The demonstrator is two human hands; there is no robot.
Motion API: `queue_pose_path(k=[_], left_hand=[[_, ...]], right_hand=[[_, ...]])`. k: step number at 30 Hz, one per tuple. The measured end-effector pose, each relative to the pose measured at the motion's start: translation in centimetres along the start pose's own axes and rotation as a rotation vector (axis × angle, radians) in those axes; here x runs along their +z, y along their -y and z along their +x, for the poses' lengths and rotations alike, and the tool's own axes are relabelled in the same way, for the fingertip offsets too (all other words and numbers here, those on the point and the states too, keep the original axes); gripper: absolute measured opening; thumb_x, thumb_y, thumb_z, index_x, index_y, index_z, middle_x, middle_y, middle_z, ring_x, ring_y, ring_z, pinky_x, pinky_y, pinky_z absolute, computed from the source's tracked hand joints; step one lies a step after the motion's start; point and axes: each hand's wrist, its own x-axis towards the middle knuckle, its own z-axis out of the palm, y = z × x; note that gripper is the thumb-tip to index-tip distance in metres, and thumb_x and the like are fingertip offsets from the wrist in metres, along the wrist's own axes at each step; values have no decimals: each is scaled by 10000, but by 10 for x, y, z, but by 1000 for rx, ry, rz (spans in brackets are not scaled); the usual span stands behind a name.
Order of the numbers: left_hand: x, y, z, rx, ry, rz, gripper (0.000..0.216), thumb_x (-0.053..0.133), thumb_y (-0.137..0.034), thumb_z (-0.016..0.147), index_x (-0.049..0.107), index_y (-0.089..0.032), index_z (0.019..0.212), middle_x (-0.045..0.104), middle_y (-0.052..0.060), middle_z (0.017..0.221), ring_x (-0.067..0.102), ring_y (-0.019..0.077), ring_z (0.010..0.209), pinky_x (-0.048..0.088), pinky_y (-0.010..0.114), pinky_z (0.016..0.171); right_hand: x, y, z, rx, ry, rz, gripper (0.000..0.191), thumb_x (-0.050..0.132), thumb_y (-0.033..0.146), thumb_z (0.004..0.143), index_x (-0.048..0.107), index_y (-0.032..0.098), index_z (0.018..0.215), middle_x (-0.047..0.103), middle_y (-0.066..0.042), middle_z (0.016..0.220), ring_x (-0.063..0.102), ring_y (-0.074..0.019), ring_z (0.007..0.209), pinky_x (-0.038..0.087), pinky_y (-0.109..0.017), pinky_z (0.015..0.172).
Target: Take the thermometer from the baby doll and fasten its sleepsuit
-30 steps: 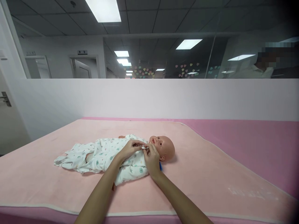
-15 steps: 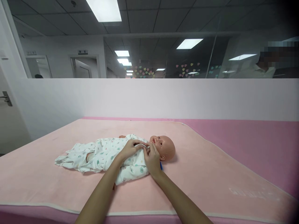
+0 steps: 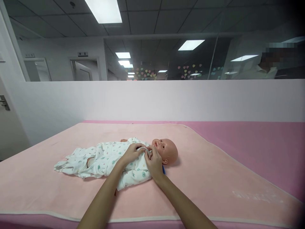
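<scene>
A baby doll (image 3: 169, 149) lies on its back on a peach blanket (image 3: 205, 178), its head to the right. It wears a white printed romper (image 3: 105, 156) whose loose legs spread to the left, with a bit of leg showing through a gap. At the doll's chest, just under the chin, my left hand (image 3: 133, 152) pinches the edge of the romper's collar. My right hand (image 3: 153, 160) is closed on the same collar close by, fingers curled; its fingertips are partly hidden. A small blue patch (image 3: 163, 169) shows beside the doll's neck.
The blanket covers most of a pink padded surface (image 3: 257, 143). Behind it stands a white low wall (image 3: 166, 98) with glass above. A door with a metal handle (image 3: 4, 102) is at the far left. Beyond the glass, a person (image 3: 264, 68) is visible at the right.
The view has shifted very slightly. Both hands stay at the romper's collar, with hardly any movement of the fingers; the doll lies as before.
</scene>
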Motion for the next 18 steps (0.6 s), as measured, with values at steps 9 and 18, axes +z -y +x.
queue_pose_path(k=[9,18], left_hand=[[2,1,0,-32,-48,-57,291,489,-191,752,645,-191,998,665,41,985,584,184,929,428,304,859],[3,-2,0,-57,-59,-60,299,488,-185,745,646,-183,999,658,46,998,577,196,943,432,313,854]], right_hand=[[0,0,1,27,-5,25,163,450,212,769,503,188,921,588,-26,816,495,-122,566,433,-272,591],[-1,2,0,10,-2,27,127,428,198,784,507,189,882,576,-10,759,474,-114,539,420,-264,587]])
